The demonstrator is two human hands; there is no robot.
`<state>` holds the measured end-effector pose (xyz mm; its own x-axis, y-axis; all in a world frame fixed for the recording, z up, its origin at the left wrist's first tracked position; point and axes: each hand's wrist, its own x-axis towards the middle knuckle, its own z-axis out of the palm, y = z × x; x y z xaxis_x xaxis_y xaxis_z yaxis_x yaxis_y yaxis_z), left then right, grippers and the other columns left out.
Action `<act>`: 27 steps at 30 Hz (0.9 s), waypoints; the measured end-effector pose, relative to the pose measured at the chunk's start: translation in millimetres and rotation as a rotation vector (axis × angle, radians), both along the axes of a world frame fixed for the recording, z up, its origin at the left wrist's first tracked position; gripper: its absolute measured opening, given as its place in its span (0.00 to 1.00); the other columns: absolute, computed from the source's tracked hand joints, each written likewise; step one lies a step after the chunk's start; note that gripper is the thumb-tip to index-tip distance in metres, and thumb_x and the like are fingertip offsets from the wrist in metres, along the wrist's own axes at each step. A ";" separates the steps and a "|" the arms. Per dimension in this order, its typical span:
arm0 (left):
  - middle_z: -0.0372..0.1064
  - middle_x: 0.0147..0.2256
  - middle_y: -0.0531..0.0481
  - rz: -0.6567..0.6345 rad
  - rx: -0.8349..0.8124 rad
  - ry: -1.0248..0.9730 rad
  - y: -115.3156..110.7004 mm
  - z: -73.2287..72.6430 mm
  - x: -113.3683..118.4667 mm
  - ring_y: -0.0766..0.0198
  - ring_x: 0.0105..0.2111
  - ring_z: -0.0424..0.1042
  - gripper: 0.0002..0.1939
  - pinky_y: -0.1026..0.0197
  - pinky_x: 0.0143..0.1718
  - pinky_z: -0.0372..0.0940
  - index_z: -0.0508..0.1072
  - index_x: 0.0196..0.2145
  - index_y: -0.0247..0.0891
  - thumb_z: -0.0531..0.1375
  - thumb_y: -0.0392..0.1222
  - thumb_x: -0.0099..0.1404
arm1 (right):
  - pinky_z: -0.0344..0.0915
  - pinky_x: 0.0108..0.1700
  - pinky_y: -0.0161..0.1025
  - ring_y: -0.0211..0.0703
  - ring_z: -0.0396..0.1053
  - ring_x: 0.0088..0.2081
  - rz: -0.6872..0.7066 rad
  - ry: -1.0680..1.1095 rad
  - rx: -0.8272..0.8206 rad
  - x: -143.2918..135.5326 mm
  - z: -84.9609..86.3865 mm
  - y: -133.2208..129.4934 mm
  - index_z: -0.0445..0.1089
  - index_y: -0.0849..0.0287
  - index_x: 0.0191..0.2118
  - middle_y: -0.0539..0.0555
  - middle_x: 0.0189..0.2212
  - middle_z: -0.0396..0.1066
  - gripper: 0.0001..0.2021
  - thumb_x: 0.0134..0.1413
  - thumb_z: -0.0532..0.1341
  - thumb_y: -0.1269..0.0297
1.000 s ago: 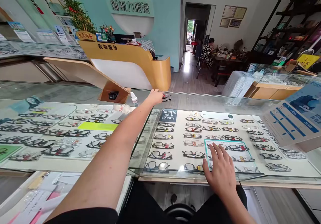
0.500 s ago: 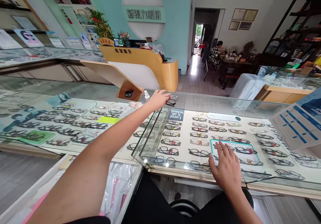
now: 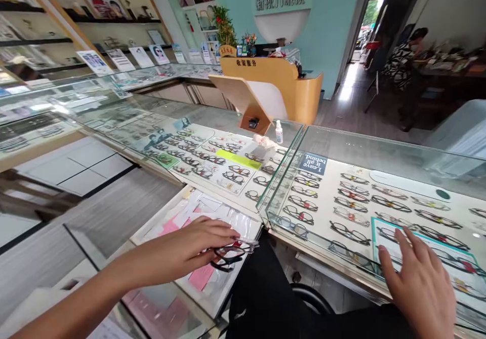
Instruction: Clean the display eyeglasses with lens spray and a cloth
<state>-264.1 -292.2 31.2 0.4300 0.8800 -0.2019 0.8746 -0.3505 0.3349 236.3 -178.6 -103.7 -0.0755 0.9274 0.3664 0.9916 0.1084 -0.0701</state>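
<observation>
My left hand (image 3: 203, 235) is closed on eyeglasses (image 3: 228, 258) above an open drawer. A black-framed pair hangs from the fingers, and a clear or thin-rimmed pair seems to sit beside it. Pink packets (image 3: 200, 278) and clear plastic sleeves lie in the drawer below. My right hand (image 3: 425, 275) rests flat, fingers spread, on the glass top of the display case (image 3: 341, 136). Beneath that glass, under and beside the fingers, are a teal-edged card (image 3: 375, 240) and rows of spectacle frames (image 3: 349, 232).
A spray bottle (image 3: 279, 132) and a wooden tilted mirror stand (image 3: 258, 108) are on the left counter. Behind them is a yellow cashier desk (image 3: 309, 96). A person (image 3: 398, 60) sits at a table at the back right. My legs are under the counter.
My left hand has come back from the far side of the counter, bringing the eyeglasses over the drawer. The view has turned left. My right hand stays on the glass.
</observation>
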 end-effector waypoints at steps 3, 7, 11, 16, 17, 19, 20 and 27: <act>0.80 0.62 0.56 0.081 -0.044 0.052 -7.7 -55.3 -37.0 0.56 0.64 0.76 0.25 0.56 0.62 0.66 0.80 0.63 0.61 0.54 0.38 0.79 | 0.70 0.63 0.68 0.78 0.69 0.68 -0.007 -0.003 -0.033 1.1 2.0 0.9 0.69 0.70 0.71 0.70 0.73 0.67 0.40 0.75 0.43 0.40; 0.78 0.65 0.49 0.145 0.071 0.251 23.3 -122.2 -80.5 0.50 0.65 0.74 0.23 0.50 0.61 0.63 0.82 0.58 0.50 0.52 0.34 0.78 | 0.70 0.62 0.68 0.78 0.69 0.67 -0.018 -0.015 -0.054 0.9 4.3 0.4 0.68 0.70 0.72 0.70 0.74 0.66 0.42 0.75 0.41 0.39; 0.73 0.69 0.46 0.128 0.234 0.351 76.8 -158.7 -105.9 0.45 0.70 0.69 0.23 0.44 0.63 0.61 0.79 0.63 0.47 0.51 0.34 0.80 | 0.71 0.59 0.67 0.78 0.70 0.66 -0.037 -0.033 -0.051 1.3 3.5 -0.2 0.68 0.68 0.72 0.68 0.75 0.65 0.41 0.75 0.42 0.39; 0.71 0.71 0.44 0.223 0.332 0.400 150.2 -183.5 -120.8 0.40 0.70 0.67 0.22 0.39 0.63 0.62 0.79 0.63 0.45 0.53 0.36 0.80 | 0.71 0.62 0.66 0.76 0.71 0.66 0.001 -0.026 -0.016 0.9 3.3 -0.1 0.68 0.68 0.71 0.69 0.71 0.69 0.40 0.75 0.43 0.40; 0.70 0.71 0.44 0.228 0.342 0.398 164.0 -187.5 -123.1 0.40 0.71 0.67 0.22 0.39 0.63 0.62 0.79 0.63 0.44 0.53 0.36 0.80 | 0.70 0.63 0.65 0.76 0.71 0.67 0.015 -0.019 -0.005 0.6 3.7 -0.1 0.68 0.68 0.71 0.69 0.70 0.71 0.39 0.75 0.43 0.41; 0.69 0.72 0.43 0.224 0.374 0.389 190.1 -194.8 -127.9 0.40 0.72 0.65 0.24 0.38 0.63 0.62 0.77 0.65 0.43 0.52 0.36 0.79 | 0.69 0.65 0.66 0.76 0.71 0.67 0.033 -0.008 0.005 0.7 3.8 0.1 0.69 0.68 0.71 0.70 0.67 0.74 0.39 0.74 0.44 0.41; 0.68 0.73 0.42 0.225 0.393 0.383 202.6 -198.2 -130.3 0.40 0.72 0.64 0.24 0.38 0.64 0.61 0.76 0.67 0.43 0.51 0.36 0.79 | 0.69 0.65 0.67 0.77 0.71 0.67 0.034 -0.005 0.004 1.4 3.1 0.2 0.69 0.67 0.71 0.70 0.67 0.74 0.39 0.74 0.44 0.40; 0.67 0.73 0.41 0.315 0.443 0.359 286.3 -219.6 -144.9 0.39 0.74 0.60 0.27 0.35 0.66 0.59 0.75 0.67 0.44 0.50 0.34 0.76 | 0.70 0.64 0.73 0.79 0.73 0.65 0.037 0.018 0.017 21.6 -17.6 3.9 0.61 0.54 0.78 0.64 0.68 0.74 0.40 0.68 0.51 0.40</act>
